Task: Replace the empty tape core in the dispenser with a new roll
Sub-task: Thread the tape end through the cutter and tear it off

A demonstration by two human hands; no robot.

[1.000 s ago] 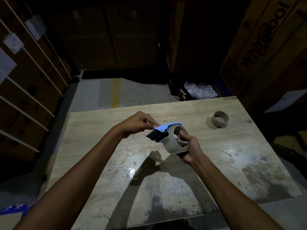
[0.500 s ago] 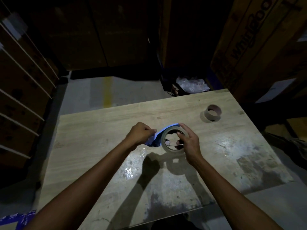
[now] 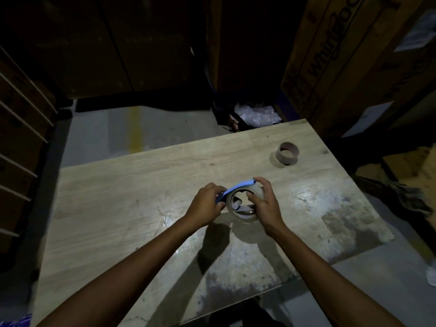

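Note:
Just above the middle of the wooden table (image 3: 122, 208) I hold a blue tape dispenser (image 3: 238, 185) with a clear tape roll (image 3: 230, 199) seated in it. My left hand (image 3: 206, 204) grips the dispenser's blue left end. My right hand (image 3: 265, 204) wraps the roll's right side, thumb inside the roll's hole and fingers over the top. The empty brown cardboard core (image 3: 287, 153) stands by itself on the table at the far right, apart from both hands.
Large cardboard boxes (image 3: 342, 55) rise behind the table's right corner, and a bin with crumpled plastic (image 3: 256, 115) sits just beyond the far edge. Strapped boxes line the left side. A shoe (image 3: 431, 274) shows on the floor at the right.
The dispenser and roll have come lower and closer to the table. My right hand shifted from under the roll to its right side and top. My left hand closed in on the blue end.

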